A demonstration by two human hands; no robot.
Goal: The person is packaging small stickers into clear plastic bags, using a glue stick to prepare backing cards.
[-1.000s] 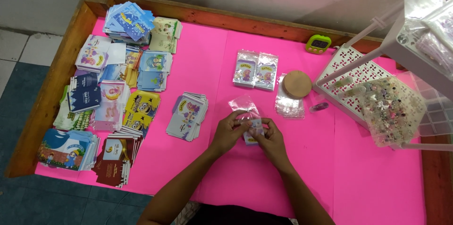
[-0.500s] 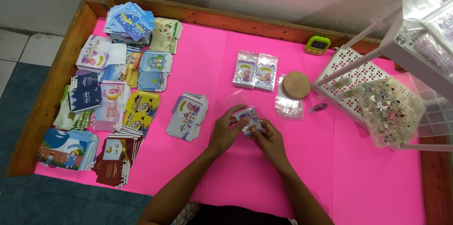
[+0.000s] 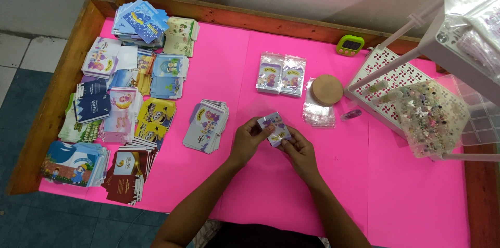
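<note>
Both my hands meet over the middle of the pink table (image 3: 224, 60). My left hand (image 3: 249, 138) and my right hand (image 3: 298, 149) pinch a small purple-printed card in a clear sleeve (image 3: 274, 127) between thumbs and fingers, lifted just above the surface. To the left lies a fanned stack of similar cards (image 3: 206, 124). Beyond the hands sit two packed sleeves side by side (image 3: 281, 74). A pile of empty clear sleeves (image 3: 319, 112) lies to the right, with a round tan disc (image 3: 327, 90) on its far end.
Many stacks of coloured printed cards (image 3: 122, 92) cover the table's left side. A white perforated rack (image 3: 396, 79) with a bag of small beads (image 3: 432, 115) stands at right. A small green timer (image 3: 350, 45) sits by the far wooden rim (image 3: 219, 13).
The card between my hands has been lifted and turned, so its purple face now shows more fully. Both hands shifted slightly; the rest of the table is unchanged.
</note>
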